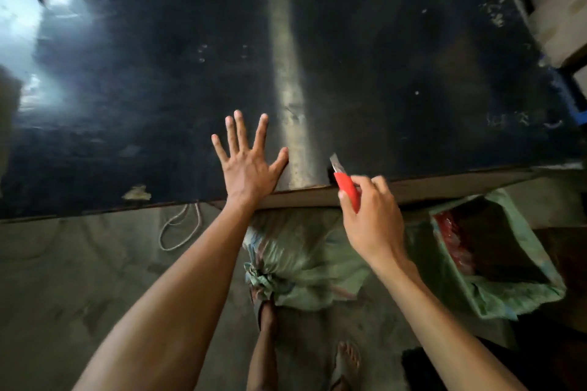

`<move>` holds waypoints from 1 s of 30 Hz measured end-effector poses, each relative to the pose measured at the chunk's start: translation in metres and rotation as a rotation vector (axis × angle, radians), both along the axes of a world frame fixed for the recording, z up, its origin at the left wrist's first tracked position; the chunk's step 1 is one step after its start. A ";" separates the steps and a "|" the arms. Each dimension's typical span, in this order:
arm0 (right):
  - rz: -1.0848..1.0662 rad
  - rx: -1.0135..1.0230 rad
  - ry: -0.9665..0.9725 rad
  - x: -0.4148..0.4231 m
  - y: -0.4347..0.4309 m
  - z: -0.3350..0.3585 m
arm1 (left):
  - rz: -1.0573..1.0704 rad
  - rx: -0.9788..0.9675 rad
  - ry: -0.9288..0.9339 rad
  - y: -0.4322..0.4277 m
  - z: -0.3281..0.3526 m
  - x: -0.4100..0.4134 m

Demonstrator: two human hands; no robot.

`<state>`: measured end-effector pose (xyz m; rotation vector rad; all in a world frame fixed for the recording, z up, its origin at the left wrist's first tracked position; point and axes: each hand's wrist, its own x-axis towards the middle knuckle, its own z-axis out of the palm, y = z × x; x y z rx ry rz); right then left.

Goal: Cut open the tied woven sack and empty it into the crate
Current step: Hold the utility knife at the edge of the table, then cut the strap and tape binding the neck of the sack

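Presses the left hand [246, 165] palm-down on the dark tabletop [413, 73], just behind its front edge, fingers straight and splayed wide, grasping nothing. Grips a red utility knife [347, 189] in the right hand [373, 222], fingers and thumb curled round the handle, with the short blade slid out and angled up and away over the front edge of the table. Holds that knife clear of the left hand, with a pale streak of reflected light on the tabletop between them.

Stands over the tied woven sack [305, 251]: green, lying on the concrete floor [79, 279] below the table's front edge, between the two forearms. Shows its knotted neck [262, 276] bunched tight at the near left end, right against a sandalled foot [266, 311]. Keeps neither hand on the sack.

Just to the right, a second green sack [514, 282], mouth gaping, red contents [451, 241] visible inside; whether the two sacks touch is hidden behind the right forearm. On the floor to the left, near the table edge, a looped pale cord [181, 228]. On the tabletop near its front left edge, a small pale scrap [136, 192]. Beyond the far right corner, blurred stacked cardboard boxes [556, 9].
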<state>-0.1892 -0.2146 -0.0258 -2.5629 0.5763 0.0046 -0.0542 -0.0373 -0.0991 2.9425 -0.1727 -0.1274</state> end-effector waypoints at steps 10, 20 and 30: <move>0.097 0.133 -0.003 -0.146 -0.014 -0.079 | 0.170 -0.394 -0.223 -0.038 -0.042 -0.158; 0.119 0.241 0.365 -0.271 0.010 -0.304 | 0.403 -0.291 0.622 0.018 -0.273 -0.422; 0.515 0.172 0.426 -0.274 0.028 -0.480 | 0.231 0.024 0.681 0.126 -0.478 -0.394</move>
